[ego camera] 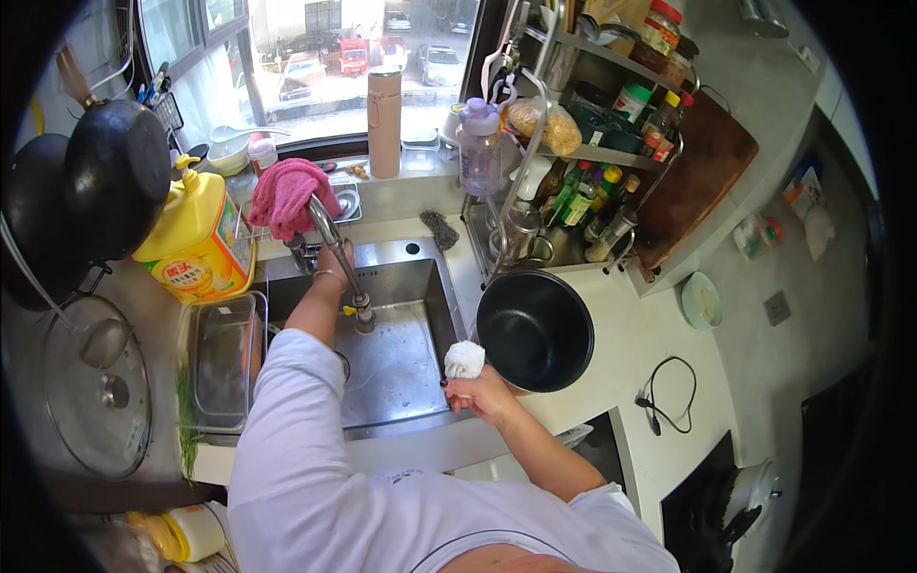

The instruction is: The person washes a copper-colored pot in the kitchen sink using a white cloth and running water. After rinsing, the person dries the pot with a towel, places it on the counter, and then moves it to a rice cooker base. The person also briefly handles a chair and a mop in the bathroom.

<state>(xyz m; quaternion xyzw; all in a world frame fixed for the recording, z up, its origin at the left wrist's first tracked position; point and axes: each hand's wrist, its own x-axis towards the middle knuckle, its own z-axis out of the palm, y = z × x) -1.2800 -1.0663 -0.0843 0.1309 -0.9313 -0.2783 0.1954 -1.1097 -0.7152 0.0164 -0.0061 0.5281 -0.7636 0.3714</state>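
My left hand (337, 259) reaches behind the metal faucet (326, 222) at the back of the stainless steel sink (401, 358); its fingers are mostly hidden by the spout. A pink cloth (290, 197) hangs over the faucet's bend. My right hand (481, 394) holds a bunched white cloth (464, 360) above the sink's right edge. Just beyond that hand, a black inner cooking pot (536, 331) rests on the counter, its inside showing and nothing seen in it.
A clear container (222, 365) stands left of the sink beside green stalks (188, 430). A yellow detergent jug (197, 240) is at the back left. Right of the window, a metal rack (602, 154) holds bottles. A power cable (670, 394) lies on the right counter.
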